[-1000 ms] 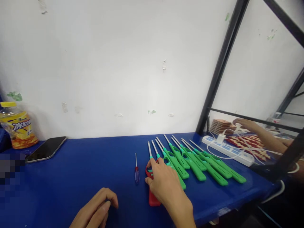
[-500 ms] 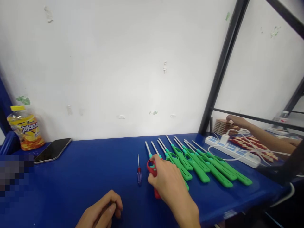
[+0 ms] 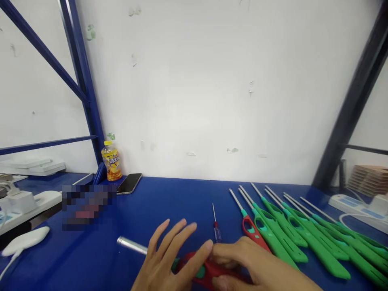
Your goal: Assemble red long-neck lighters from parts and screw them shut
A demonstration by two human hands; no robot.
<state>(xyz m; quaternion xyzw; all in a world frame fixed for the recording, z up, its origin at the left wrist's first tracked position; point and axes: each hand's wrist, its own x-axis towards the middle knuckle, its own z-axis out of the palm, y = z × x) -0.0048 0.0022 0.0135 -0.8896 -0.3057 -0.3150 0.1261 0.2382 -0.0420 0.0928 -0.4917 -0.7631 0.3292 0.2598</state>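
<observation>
Both my hands meet low in the middle on a red lighter (image 3: 209, 268) with a teal collar; its metal tube (image 3: 131, 244) sticks out to the left just above the blue table (image 3: 169, 202). My right hand (image 3: 260, 266) is closed round the red body. My left hand (image 3: 169, 258) supports the front end, thumb pressed on it and fingers stretched out behind the tube. A small screwdriver (image 3: 216, 226) lies just beyond my hands. To its right lies a second red lighter (image 3: 251, 227), beside a row of several green lighters (image 3: 291, 236).
A yellow drink bottle (image 3: 111, 161) and a dark phone (image 3: 129, 183) sit by the wall at a blue frame post (image 3: 87, 93). White power strips lie at far left (image 3: 27, 204) and far right (image 3: 357, 204). A stack of tan cards (image 3: 368, 178) is at the right.
My view has swung left. My right hand lifted a red lighter out of the row and brought it left; my left hand uncurled from the table and came up to take its front end.
</observation>
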